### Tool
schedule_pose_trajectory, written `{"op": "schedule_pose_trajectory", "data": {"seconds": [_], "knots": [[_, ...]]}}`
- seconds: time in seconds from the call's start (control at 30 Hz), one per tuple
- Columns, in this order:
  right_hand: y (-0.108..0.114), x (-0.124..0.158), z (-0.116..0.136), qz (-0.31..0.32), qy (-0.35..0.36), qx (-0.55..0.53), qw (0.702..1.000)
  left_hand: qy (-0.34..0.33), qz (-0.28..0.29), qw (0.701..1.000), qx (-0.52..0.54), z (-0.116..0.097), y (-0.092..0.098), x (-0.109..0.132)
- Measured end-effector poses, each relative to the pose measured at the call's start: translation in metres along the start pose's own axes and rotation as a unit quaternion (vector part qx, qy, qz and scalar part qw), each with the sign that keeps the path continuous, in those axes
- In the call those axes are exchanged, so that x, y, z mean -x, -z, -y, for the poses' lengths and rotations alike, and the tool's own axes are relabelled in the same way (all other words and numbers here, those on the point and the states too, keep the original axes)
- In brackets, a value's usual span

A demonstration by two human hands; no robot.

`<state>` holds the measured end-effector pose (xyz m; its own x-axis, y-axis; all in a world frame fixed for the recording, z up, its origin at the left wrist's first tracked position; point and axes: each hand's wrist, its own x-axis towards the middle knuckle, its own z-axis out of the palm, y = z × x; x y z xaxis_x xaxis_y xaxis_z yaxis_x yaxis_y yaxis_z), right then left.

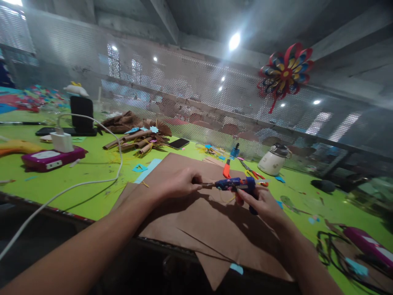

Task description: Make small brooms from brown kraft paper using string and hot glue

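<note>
While the right hand [264, 201] curls its fingers around a blue glue gun [227, 184], the left hand [181, 182] is nearly closed, its fingertips pinching a thin brown strip [208, 185] at the gun's nozzle end. The gun is above brown paper [196, 217] that overhangs the near edge of a lime-green table [92, 180]. Beyond the gun lie scissors [249, 172]; a white bottle [272, 160] stands towards the far edge, right of centre. Brown paper rolls [135, 141] lie towards the far edge, left of centre.

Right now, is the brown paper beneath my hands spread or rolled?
Spread: the brown paper lies mostly flat, a corner overhanging the green table.
</note>
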<state>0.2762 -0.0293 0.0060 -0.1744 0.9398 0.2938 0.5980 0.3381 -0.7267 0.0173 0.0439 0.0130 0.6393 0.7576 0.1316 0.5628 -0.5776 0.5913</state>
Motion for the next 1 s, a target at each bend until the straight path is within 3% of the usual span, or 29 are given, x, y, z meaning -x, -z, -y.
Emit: {"op": "schedule_pose_trajectory", "data": {"seconds": [1.0], "knots": [[0.001, -0.004, -0.012, 0.004, 0.004, -0.051, 0.999, 0.002, -0.024, 0.999, 0.024, -0.005, -0.003, 0.001]]}}
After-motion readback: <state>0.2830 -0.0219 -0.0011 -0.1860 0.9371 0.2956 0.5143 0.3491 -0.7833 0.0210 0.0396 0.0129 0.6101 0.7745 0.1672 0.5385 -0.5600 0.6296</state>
